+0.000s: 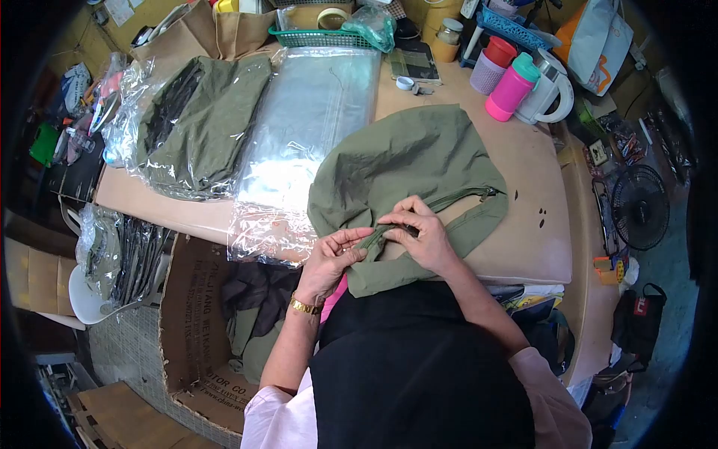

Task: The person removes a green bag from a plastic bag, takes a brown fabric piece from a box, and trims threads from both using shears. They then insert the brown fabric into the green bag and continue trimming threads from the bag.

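An olive green fabric piece (407, 161), sewn like a bag or cover, lies across the front of the table. A dark strip that looks like a zipper runs along its opening near the right side. My left hand (329, 262) pinches the near edge between thumb and fingers. Close beside it, my right hand (422, 236) grips the same edge, fingers bent over the seam. The fingertips hide exactly what part of the edge they hold. To the left lie clear plastic bags (310, 112) and a folded olive green item in plastic (206, 127).
A green basket (325, 37) stands at the back. A pink bottle (508, 90), a kettle (546, 90) and a purple cup (486, 75) are at back right. Below left, a cardboard box (191, 322) holds dark and green fabric; a white chair (90, 292) bears packaged items.
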`<action>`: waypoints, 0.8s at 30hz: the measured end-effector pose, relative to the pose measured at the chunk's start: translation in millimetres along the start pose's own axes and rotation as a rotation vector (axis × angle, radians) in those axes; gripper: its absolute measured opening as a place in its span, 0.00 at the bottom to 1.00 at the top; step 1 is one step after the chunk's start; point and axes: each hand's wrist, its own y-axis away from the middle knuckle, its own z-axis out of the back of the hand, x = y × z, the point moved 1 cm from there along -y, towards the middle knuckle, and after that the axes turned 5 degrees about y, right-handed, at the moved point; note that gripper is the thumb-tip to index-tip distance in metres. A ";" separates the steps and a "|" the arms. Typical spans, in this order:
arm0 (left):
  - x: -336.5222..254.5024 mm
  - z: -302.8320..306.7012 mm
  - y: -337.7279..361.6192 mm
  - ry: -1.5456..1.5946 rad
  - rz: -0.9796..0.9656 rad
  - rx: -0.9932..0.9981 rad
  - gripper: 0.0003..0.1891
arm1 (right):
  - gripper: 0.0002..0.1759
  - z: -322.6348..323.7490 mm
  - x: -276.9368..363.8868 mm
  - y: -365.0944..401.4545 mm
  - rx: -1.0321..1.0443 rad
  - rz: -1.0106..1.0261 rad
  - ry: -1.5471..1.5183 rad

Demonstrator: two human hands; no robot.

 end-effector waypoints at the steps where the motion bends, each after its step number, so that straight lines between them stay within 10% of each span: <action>1: -0.7 -0.6 0.6 0.018 0.002 -0.003 0.20 | 0.13 0.8 11.4 0.1 -0.001 0.054 0.003; 9: 3.8 -15.5 1.0 -0.091 -0.022 -0.010 0.21 | 0.07 -15.1 24.4 -1.2 -0.031 0.182 0.128; 17: 19.6 -30.6 -1.1 -0.648 -0.591 -0.319 0.13 | 0.07 -15.4 44.1 -3.5 -0.068 0.234 0.247; 24: 33.0 -33.0 5.2 -0.280 -0.473 -0.372 0.03 | 0.12 -15.5 41.4 3.7 -0.020 0.191 0.181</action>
